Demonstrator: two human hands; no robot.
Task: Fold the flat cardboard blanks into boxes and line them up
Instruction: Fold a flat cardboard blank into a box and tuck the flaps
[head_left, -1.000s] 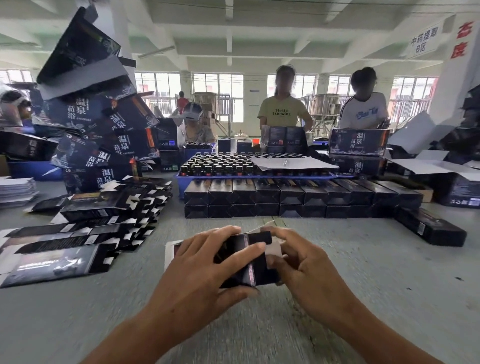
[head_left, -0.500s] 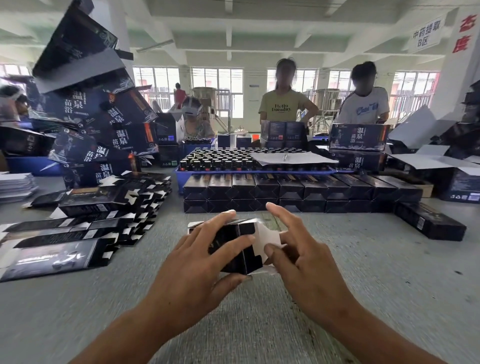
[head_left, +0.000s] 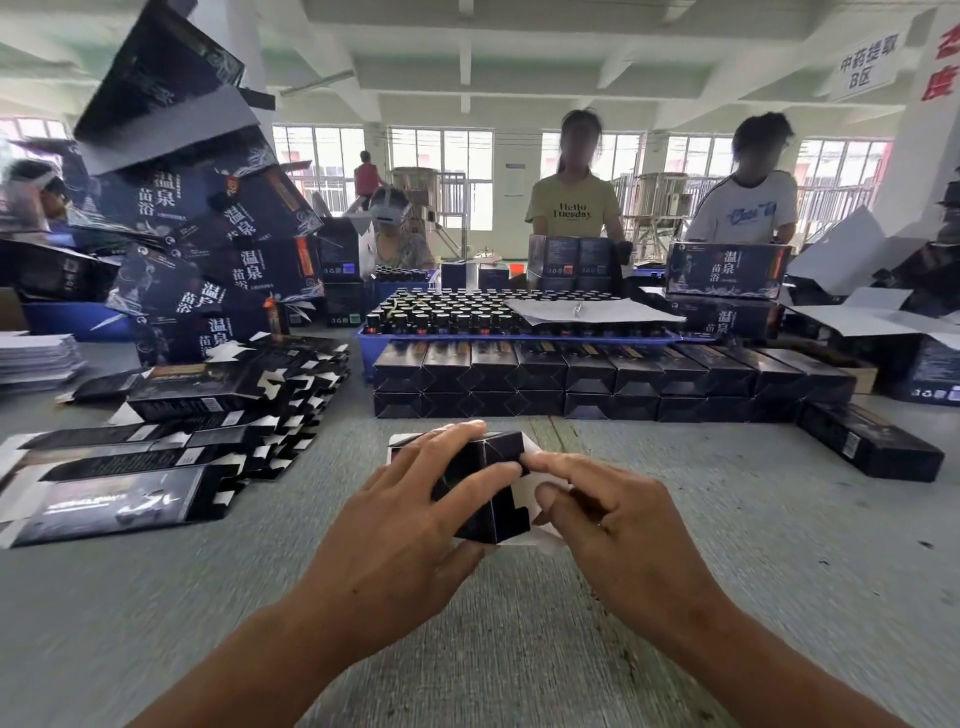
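One box (head_left: 485, 486) is in hand near the surface's (head_left: 727, 545) near edge, middle: popped into a tube, end flaps not yet closed. It is gripped by the left hand (head_left: 410, 525), fingers curled over the top and thumb underneath. A white end flap (head_left: 527, 488) is pinched and pushed inward by the fingertips of the right hand (head_left: 618, 530). Whether the far end is tucked cannot be told.

Left of that, a fanned pile of flat blanks (head_left: 171, 441) is seen toward the left edge, so plenty is judged left to fold.

Further back, finished boxes (head_left: 597, 379) are lined up two layers high across the middle, with one stray box (head_left: 870, 441) toward the right edge. Behind them a blue tray of bottles (head_left: 498, 317) is seen.

Judged partway through, the current box nearly done.
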